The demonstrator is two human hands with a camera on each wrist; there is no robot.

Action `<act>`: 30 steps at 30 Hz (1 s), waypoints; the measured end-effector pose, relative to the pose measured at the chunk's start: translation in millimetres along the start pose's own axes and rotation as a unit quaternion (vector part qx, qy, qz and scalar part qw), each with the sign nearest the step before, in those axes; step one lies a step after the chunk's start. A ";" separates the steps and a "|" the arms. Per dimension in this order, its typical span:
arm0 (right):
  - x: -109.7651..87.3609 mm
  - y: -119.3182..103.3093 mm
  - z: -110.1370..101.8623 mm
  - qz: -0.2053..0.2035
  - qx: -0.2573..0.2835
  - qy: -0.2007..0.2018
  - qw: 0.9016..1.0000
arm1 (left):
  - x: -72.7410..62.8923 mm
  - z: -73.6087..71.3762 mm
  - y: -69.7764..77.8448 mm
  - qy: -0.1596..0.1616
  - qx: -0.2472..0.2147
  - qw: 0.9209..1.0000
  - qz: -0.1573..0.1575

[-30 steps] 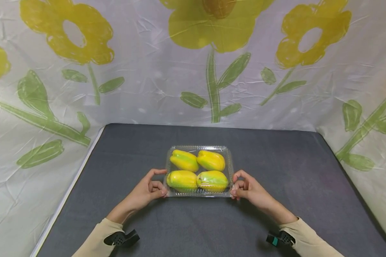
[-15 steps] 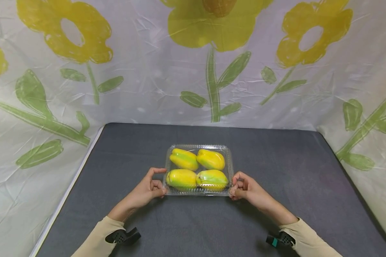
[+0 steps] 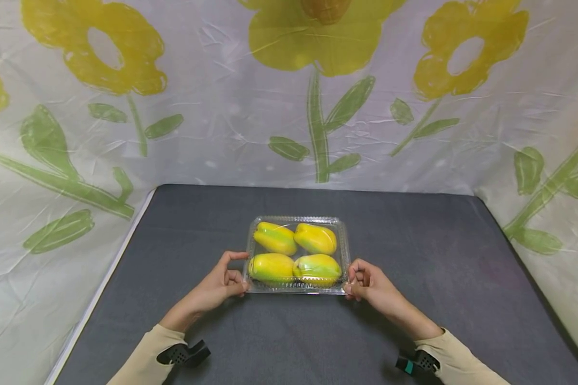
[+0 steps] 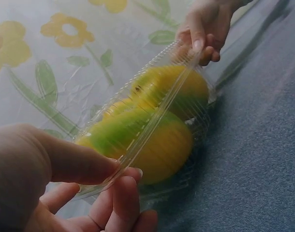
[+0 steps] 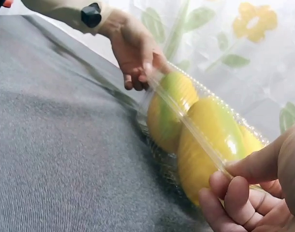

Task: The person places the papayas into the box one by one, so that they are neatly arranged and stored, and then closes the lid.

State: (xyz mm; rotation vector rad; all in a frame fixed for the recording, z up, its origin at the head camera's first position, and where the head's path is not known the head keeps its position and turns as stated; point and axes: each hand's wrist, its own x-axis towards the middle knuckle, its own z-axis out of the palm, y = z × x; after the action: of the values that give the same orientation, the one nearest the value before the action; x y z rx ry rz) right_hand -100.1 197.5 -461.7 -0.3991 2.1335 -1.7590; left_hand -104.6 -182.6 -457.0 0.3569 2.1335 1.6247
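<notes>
clear plastic clamshell box (image 3: 297, 255) holding four yellow-green peppers (image 3: 293, 253), resting mid-desk (image 3: 438, 251) before a flower-print backdrop (image 3: 212, 107). left hand (image 3: 219, 283) pinches its near left corner, fingers (image 4: 89, 166) curled on the rim; right hand (image 3: 368, 283) pinches the near right corner likewise.

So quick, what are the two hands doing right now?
Left hand: pinches the near left edge of the clear box of yellow-green fruit.
Right hand: pinches the box's near right edge.
</notes>
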 end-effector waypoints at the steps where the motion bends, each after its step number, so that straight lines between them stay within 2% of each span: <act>1: 0.1 0.2 -0.5 0.002 0.003 -0.003 1.000 | 0.2 -0.4 -0.2 0.000 -0.002 1.000 0.002; 7: 1.2 2.8 -3.6 -0.013 0.024 -0.017 0.999 | 1.6 -2.9 -2.4 0.011 0.000 1.000 0.018; 13: 2.2 7.6 -4.3 -0.034 0.014 0.020 0.999 | 6.0 -2.7 -5.4 0.050 0.040 0.998 0.028; 16: 3.7 9.2 -3.5 -0.047 -0.006 0.039 0.998 | 9.0 -2.2 -5.4 0.075 0.079 0.993 0.040; 22: 11.3 8.9 -2.3 -0.059 -0.075 0.052 0.994 | 15.1 -3.1 -2.5 0.127 0.144 0.980 0.055; 30: 27.4 5.3 -6.7 -0.049 -0.138 0.047 0.988 | 25.6 -8.0 0.7 0.154 0.181 0.971 0.028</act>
State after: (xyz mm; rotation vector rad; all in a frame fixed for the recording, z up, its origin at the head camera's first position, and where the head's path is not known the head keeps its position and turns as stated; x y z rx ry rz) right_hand -127.7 192.8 -468.1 -0.5088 2.4747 -1.5614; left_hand -130.8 -177.7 -459.3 0.2907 2.6878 1.3870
